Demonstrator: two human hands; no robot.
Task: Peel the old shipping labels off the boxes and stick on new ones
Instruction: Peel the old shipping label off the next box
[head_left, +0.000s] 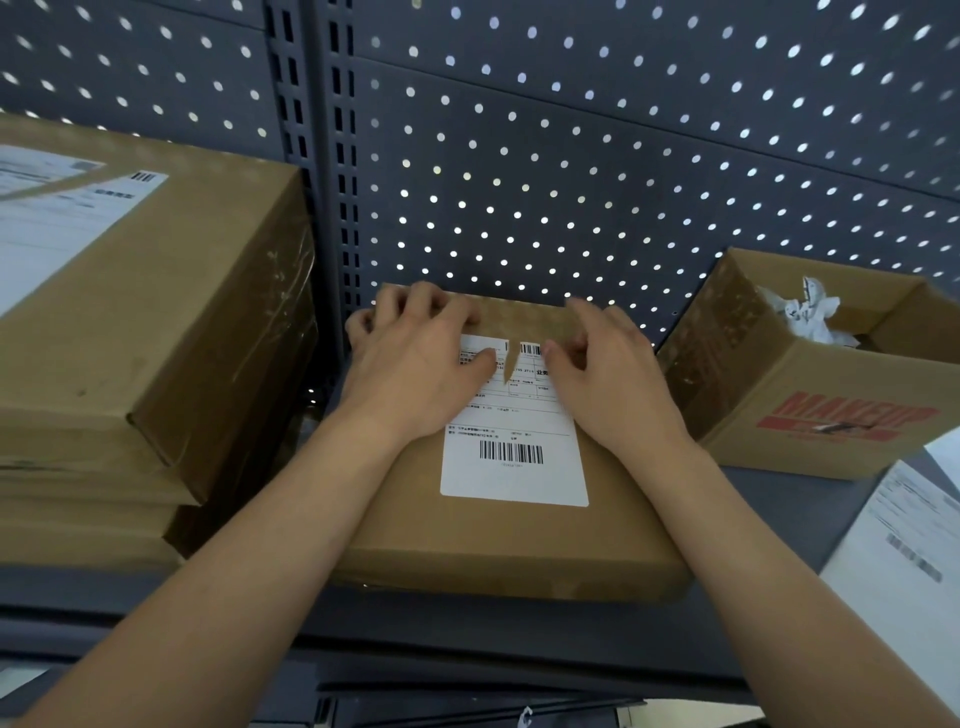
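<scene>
A flat cardboard box (493, 540) lies on the grey shelf in front of me. On its top is a white shipping label (514, 467) with barcodes, torn in a narrow slit at the middle of its far edge. My left hand (415, 364) holds the box's far left corner with curled fingers, and its thumb lies on the label left of the tear. My right hand (618, 374) is at the label's far right corner, where curled fingers and thumb pinch its edge.
A stack of flat labelled boxes (156, 312) stands close on the left. An open box (810, 405) with red print holds crumpled white paper (805, 312) on the right. Printed white sheets (898, 561) lie at the right edge. A grey pegboard (571, 156) closes the back.
</scene>
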